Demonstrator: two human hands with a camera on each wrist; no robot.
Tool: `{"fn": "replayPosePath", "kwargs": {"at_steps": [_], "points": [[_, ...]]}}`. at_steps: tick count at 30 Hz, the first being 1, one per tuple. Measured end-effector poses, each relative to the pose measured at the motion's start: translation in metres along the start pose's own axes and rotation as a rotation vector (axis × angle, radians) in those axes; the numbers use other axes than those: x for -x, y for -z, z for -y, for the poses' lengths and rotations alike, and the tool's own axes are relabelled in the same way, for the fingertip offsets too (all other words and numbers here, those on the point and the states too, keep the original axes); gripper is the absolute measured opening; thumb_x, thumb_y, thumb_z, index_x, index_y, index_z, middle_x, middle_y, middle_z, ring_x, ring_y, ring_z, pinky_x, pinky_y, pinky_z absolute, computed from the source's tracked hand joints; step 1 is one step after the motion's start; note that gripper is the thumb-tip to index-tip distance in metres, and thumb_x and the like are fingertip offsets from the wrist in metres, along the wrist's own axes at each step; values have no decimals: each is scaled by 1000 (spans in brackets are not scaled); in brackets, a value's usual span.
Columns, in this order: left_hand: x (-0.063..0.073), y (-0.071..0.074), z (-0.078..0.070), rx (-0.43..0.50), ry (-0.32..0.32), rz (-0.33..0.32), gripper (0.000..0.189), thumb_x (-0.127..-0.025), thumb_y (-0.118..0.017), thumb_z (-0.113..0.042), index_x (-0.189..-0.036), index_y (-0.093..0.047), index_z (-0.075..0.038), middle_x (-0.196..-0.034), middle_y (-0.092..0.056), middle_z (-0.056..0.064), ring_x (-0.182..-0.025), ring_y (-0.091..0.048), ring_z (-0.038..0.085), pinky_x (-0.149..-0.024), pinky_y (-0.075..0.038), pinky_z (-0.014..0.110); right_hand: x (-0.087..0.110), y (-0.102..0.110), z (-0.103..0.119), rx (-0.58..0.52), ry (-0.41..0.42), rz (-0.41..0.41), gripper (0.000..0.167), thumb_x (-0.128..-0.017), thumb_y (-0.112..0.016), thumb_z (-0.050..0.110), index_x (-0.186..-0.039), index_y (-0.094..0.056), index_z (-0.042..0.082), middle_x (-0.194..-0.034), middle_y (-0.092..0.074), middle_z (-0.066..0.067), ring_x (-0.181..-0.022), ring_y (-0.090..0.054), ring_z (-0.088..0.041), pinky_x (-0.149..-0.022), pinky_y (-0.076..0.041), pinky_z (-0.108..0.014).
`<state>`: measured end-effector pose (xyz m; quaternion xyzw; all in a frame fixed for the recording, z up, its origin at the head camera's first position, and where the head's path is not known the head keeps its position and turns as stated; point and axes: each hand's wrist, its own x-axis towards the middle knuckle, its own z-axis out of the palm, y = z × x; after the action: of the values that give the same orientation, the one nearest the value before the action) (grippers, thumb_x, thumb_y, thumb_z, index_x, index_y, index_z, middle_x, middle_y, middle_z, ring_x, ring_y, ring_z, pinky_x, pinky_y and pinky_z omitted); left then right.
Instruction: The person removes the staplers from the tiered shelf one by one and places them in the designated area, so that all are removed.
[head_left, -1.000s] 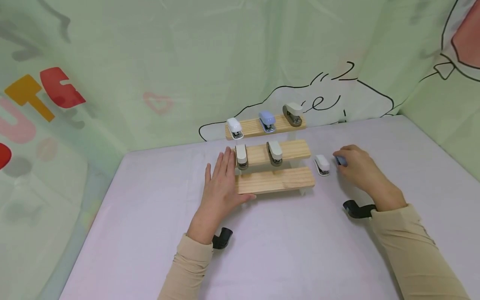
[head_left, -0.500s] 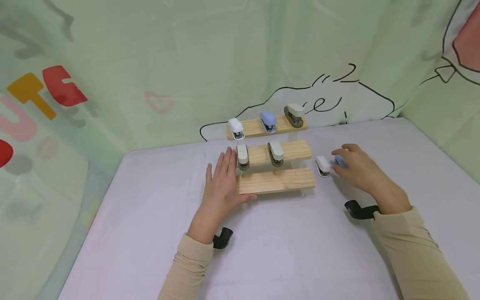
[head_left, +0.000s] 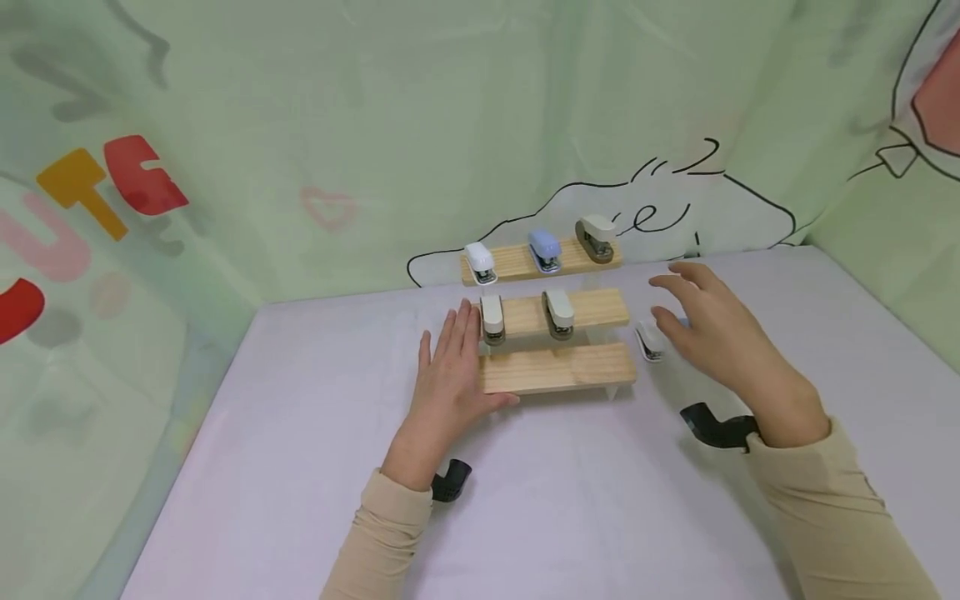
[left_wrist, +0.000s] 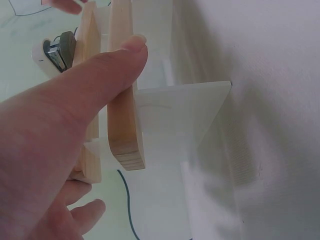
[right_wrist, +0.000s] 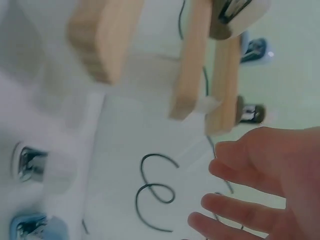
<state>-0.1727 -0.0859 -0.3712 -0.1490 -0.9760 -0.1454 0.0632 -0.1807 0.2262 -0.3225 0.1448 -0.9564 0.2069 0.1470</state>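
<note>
My left hand (head_left: pixel 446 379) lies with straight fingers along the left end of a three-step wooden rack (head_left: pixel 558 371). In the left wrist view its thumb rests across the lowest plank (left_wrist: pixel 125 120). Raised over the table at the rack's right, my right hand (head_left: pixel 720 333) has its fingers apart and holds nothing. Below it a white mini stapler (head_left: pixel 650 342) stands on the table, with a blue stapler (right_wrist: pixel 35 229) beside it, mostly hidden by the hand in the head view. Two white-and-brown staplers (head_left: pixel 558 312) sit on the middle plank.
The top plank bears a white stapler (head_left: pixel 481 262), a blue stapler (head_left: pixel 544 250) and a white-and-brown stapler (head_left: pixel 596 237). Clear legs (left_wrist: pixel 185 107) support the rack. A printed green curtain (head_left: pixel 375 150) hangs behind the pale table (head_left: pixel 300 467).
My right hand has let go of the blue stapler beside the white one on the table and lifted away, fingers spreading. The left hand stays against the rack; the head view shifts slightly.
</note>
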Motion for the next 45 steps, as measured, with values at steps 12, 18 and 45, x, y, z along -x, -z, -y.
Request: {"fn": "replayPosePath", "kwargs": {"at_steps": [12, 18, 45], "points": [[0, 0, -1, 5, 3, 2, 130, -67, -85, -58, -160, -10, -6, -168, -8, 8, -155, -11, 26, -122, -12, 58, -5, -5, 43, -105, 171, -157, 34, -91, -66, 3, -124, -61, -2, -131, -54, -26, -120, -53, -44, -94, -45, -61], [1, 0, 0, 4, 8, 4, 130, -67, -85, -59, -160, -10, -7, -168, -8, 7, -156, -11, 25, -123, -12, 58, -9, -16, 58, -162, 250, -179, 34, -91, -67, 4, -124, -61, -3, -126, -56, -23, -114, -57, -41, -91, -47, -58], [0, 1, -2, 3, 7, 11, 130, -68, -85, -57, -159, -9, -5, -168, -7, 7, -155, -12, 27, -122, -13, 59, -19, -58, 88, -47, 204, -21, 45, -92, -69, 12, -133, -56, 0, -145, -43, -28, -131, -49, -44, -101, -48, -56]]}}
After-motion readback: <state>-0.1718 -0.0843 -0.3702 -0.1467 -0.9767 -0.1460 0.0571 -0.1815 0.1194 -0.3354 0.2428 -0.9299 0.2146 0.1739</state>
